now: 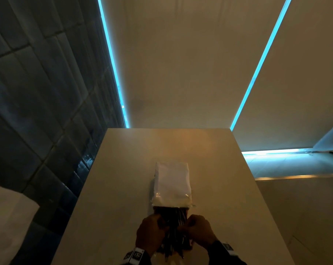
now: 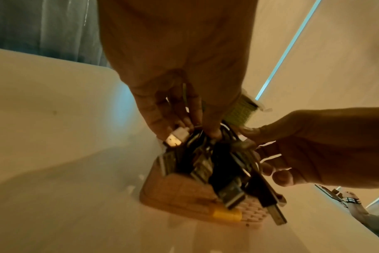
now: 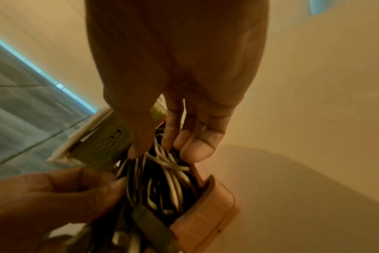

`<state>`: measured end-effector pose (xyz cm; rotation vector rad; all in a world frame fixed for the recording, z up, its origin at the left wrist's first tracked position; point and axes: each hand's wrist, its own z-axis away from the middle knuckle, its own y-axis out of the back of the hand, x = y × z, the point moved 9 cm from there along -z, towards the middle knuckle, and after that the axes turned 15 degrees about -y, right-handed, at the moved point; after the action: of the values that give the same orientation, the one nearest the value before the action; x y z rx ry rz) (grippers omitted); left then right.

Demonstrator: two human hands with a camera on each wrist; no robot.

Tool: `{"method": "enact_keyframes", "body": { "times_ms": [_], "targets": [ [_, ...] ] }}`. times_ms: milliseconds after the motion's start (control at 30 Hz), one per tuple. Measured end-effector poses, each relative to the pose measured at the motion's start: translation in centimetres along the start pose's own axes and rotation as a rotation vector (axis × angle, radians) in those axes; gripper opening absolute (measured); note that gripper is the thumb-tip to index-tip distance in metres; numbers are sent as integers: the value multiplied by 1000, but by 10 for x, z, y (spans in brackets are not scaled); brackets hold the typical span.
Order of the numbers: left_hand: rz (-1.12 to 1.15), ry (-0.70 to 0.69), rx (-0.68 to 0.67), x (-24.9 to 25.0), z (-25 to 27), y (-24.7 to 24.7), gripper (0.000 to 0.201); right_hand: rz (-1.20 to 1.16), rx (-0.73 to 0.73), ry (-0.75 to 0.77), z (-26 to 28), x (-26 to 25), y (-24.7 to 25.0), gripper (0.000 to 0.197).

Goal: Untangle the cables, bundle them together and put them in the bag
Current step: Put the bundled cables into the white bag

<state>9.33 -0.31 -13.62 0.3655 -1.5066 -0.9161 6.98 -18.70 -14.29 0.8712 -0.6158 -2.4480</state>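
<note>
A white bag [image 1: 171,180] lies flat on the table, its mouth facing me. A bundle of dark and white cables [image 1: 173,222] runs from that mouth back toward me. My left hand [image 1: 152,232] grips the bundle from the left and my right hand [image 1: 198,230] from the right. In the left wrist view, my left hand [image 2: 195,131] pinches the cables beside a white USB plug [image 2: 176,137]. In the right wrist view, my right hand [image 3: 173,147] pinches the looped cables [image 3: 162,184]. A pinkish padded piece [image 3: 206,214] surrounds one end; I cannot tell whether it is the bag.
The beige table [image 1: 123,169] is narrow, with a dark tiled wall [image 1: 37,92] close on its left and a drop past its right edge. A greenish ridged object with a white flat end [image 3: 97,142] sits against the bundle. Something white [image 1: 9,217] stands low on the left.
</note>
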Motion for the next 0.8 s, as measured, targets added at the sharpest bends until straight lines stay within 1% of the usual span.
{"method": "enact_keyframes", "body": {
  "times_ms": [100,167,200,267,300,333,367,400,433,467,500,567,633,733,800],
  "targets": [
    [-9,39,38,-3,2,6,7,90,39,23,-4,3,-4,31],
    [4,88,68,-7,5,7,21,109,76,20,-7,5,-4,32],
    [9,89,85,-7,5,8,23,114,96,6,-7,5,-4,31],
    [1,73,95,-3,6,7,12,129,101,0,-5,4,-9,24],
    [4,80,99,-4,8,6,14,141,100,10,-5,3,-13,20],
    [7,89,93,-7,9,3,20,156,92,19,-8,5,-19,24],
    [10,105,84,-9,11,1,22,180,90,55,-8,3,-23,30],
    [30,117,81,-11,12,1,20,201,85,79,-7,2,-25,33],
    [58,123,74,-12,12,2,19,200,76,99,-5,1,-24,31],
    [79,127,68,-13,11,3,25,174,66,107,-1,0,-19,28],
    [88,126,61,-13,11,6,30,127,60,114,0,0,-14,30],
    [94,134,38,-13,9,11,36,19,47,65,-5,7,-6,36],
    [103,140,-6,-12,5,13,35,-36,23,2,-10,12,-5,34],
    [124,168,-33,-12,-1,12,20,-5,39,-56,-14,11,-12,33],
    [112,187,-56,-14,-5,7,24,18,57,-76,-16,10,-15,33]
  ]
}}
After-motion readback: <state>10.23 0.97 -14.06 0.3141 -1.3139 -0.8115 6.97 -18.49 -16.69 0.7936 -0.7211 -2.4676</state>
